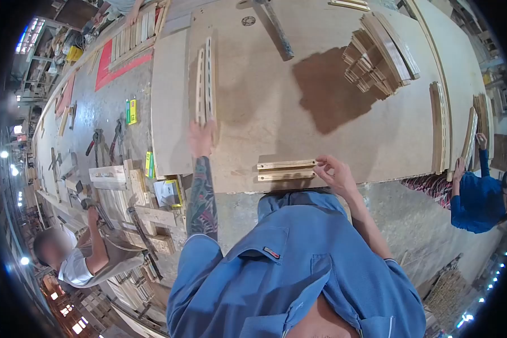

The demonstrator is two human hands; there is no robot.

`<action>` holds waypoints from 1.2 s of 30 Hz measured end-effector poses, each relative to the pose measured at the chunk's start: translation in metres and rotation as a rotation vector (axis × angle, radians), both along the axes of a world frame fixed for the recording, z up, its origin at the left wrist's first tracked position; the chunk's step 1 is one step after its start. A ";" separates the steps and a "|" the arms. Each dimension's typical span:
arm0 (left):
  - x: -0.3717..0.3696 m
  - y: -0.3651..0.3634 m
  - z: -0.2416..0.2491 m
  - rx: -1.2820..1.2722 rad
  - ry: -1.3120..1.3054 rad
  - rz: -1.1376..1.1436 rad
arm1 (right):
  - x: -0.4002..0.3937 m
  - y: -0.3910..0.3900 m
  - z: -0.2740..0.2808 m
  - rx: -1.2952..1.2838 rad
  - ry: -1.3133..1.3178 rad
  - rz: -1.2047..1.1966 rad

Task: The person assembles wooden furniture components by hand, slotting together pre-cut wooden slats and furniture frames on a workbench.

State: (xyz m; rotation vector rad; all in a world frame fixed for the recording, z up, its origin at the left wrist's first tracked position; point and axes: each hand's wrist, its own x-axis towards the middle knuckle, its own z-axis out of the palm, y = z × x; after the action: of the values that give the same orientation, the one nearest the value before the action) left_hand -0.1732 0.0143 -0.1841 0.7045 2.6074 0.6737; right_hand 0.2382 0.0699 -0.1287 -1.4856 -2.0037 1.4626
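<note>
Left hand (pixel 201 138) stretched forward over the plywood sheet (pixel 276 107), resting on the near ends of two long wooden slats (pixel 205 79) lying side by side. Blurred; cannot tell whether fingers grip the slats or just press flat on them. Right hand (pixel 335 173) at the near edge of the sheet, fingers curled loosely, fingertips touching the right end of two short strips (pixel 286 170) lying parallel, one just behind the other. Not a closed grasp, more a pinch or nudge at the end.

Stack of wood pieces (pixel 377 59) further back on the right, partly in its own dark shadow, count unreadable. Long dark bar (pixel 277 28) near the top, upper end cut off by the frame. More slats (pixel 438 127) on edge along the right side of the sheet.

Second person's hands (pixel 470 152) at the right edge, blue sleeve, mostly cropped by the lens rim. Third person (pixel 79 259) low left, working among timber offcuts. Hand tools (pixel 104 143) on the floor to the left, too small to identify.
</note>
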 end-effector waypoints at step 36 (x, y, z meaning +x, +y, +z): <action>0.373 0.273 0.122 0.305 -0.861 -0.634 | 0.171 0.335 0.034 0.032 0.324 -0.636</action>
State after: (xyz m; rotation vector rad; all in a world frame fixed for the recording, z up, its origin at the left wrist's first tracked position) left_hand 0.1994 0.2878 -0.0626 0.9819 1.4139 0.9033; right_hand 0.4087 0.4048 -0.0944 -1.5505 -1.2039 1.2742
